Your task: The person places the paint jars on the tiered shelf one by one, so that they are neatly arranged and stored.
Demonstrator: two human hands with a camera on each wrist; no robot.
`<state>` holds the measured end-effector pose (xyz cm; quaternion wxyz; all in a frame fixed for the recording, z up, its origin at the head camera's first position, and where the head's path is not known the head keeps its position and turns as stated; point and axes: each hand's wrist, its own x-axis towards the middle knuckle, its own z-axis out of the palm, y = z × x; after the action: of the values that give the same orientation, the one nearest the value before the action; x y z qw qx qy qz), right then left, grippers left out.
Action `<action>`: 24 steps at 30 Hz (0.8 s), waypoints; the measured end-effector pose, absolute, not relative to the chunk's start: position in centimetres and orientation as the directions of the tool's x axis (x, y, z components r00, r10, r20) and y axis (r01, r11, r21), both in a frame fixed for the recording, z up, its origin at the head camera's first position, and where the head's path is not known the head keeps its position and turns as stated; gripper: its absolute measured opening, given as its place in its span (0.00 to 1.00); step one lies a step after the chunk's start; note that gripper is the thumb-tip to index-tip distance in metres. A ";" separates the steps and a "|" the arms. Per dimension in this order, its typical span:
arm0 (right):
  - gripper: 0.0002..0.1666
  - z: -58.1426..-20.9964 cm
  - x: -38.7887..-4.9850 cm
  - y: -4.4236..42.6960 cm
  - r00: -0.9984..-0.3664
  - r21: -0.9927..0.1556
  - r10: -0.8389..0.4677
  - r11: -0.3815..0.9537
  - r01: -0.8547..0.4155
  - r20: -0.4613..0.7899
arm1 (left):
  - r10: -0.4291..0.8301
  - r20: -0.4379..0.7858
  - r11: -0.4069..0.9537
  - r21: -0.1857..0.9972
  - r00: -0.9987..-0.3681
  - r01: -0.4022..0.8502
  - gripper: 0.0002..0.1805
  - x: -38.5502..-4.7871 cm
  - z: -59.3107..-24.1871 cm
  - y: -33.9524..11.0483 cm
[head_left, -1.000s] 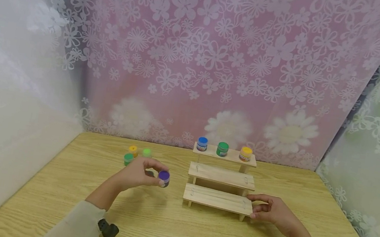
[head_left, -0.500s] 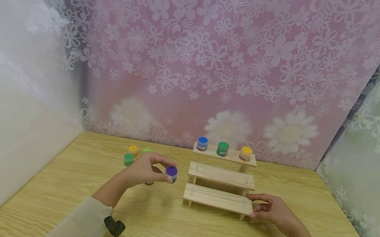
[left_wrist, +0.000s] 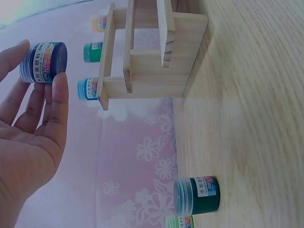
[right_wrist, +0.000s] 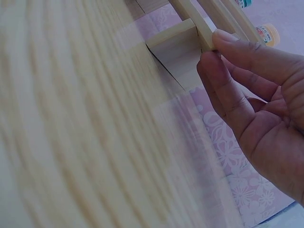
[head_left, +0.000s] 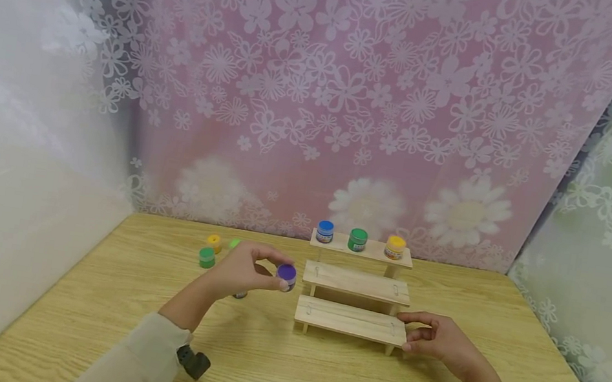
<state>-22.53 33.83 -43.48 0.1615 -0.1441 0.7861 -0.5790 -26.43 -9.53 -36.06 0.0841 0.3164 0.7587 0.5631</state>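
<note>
My left hand (head_left: 238,273) pinches a purple paint jar (head_left: 286,274) between thumb and fingers, lifted above the table just left of a three-step wooden display stand (head_left: 349,321). In the left wrist view the jar (left_wrist: 45,62) lies sideways in the picture, its label showing. My right hand (head_left: 445,344) grips the right end of the stand's lowest step; thumb and fingertips meet that edge in the right wrist view. On the top step stand a blue jar (head_left: 325,232), a green jar (head_left: 358,241) and a yellow jar (head_left: 394,248). The two lower steps are bare.
Behind my left hand, a yellow-orange jar (head_left: 214,243), a green jar (head_left: 206,258) and a partly hidden light green jar (head_left: 235,244) stand on the wood-grain table (head_left: 258,367). Below that hand a dark jar (head_left: 240,294) is mostly covered. A flowered curtain (head_left: 270,114) hangs behind.
My left hand has moved right and slightly up with the purple paint jar, closer to the stand. The right hand stays at the lowest step.
</note>
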 end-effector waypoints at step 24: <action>0.37 -43.4 -22.5 33.7 -0.913 -0.955 -0.400 0.295 -0.042 -0.083 | 0.526 0.248 0.191 0.897 -0.813 0.398 0.23 -26.6 -34.9 -6.8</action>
<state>-22.54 33.74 -43.42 0.1549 -0.1399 0.7896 -0.5771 -26.56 -6.76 -34.88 0.0573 0.3002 0.7697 0.5606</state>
